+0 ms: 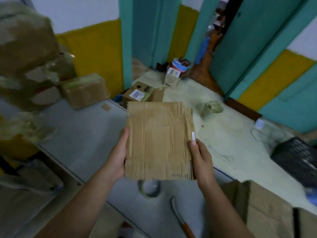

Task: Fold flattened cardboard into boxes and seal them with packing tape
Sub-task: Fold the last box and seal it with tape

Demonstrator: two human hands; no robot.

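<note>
Center frame: we grip flattened cardboard (158, 141), left hand (118, 155) and right hand (202, 160) clasping its side edges; tape roll (149, 188) below.

The walls (77, 12) are white above, with a yellow band (96, 54) painted along their lower part. Teal door panels (145, 31) and frames stand at the far middle and run along the right side. Between them a narrow doorway (221, 28) opens onto a darker, cluttered space. The floor (231, 134) is pale and looks dusty, and a reddish-brown threshold (202, 73) lies at the foot of the doorway. A grey tabletop (82, 134) fills the near left and middle, its far edge running diagonally. A black slatted crate (296, 162) sits at the right. The light is dim and even, and the outer parts of the view are blurred.
</note>
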